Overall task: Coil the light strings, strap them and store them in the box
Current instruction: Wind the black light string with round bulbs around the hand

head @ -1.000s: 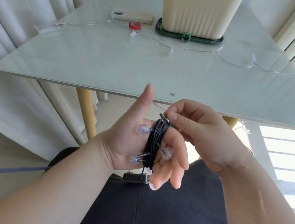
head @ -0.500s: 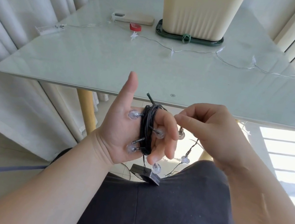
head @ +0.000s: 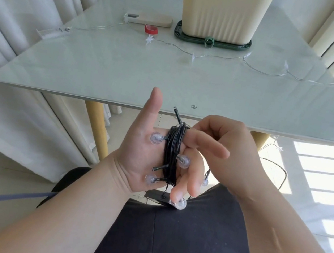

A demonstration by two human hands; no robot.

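A clear string (head: pixel 195 54) lies left to right across the table (head: pixel 104 71), just before the box (head: pixel 222 12). Below the table edge, the left hand (head: pixel 145 156) is open, thumb up, fingers loosely curled through the black coil (head: pixel 172 153). The coil's loops run top to bottom, one bare end pointing up. The right hand (head: pixel 224 149) pinches the wire at the coil's top.
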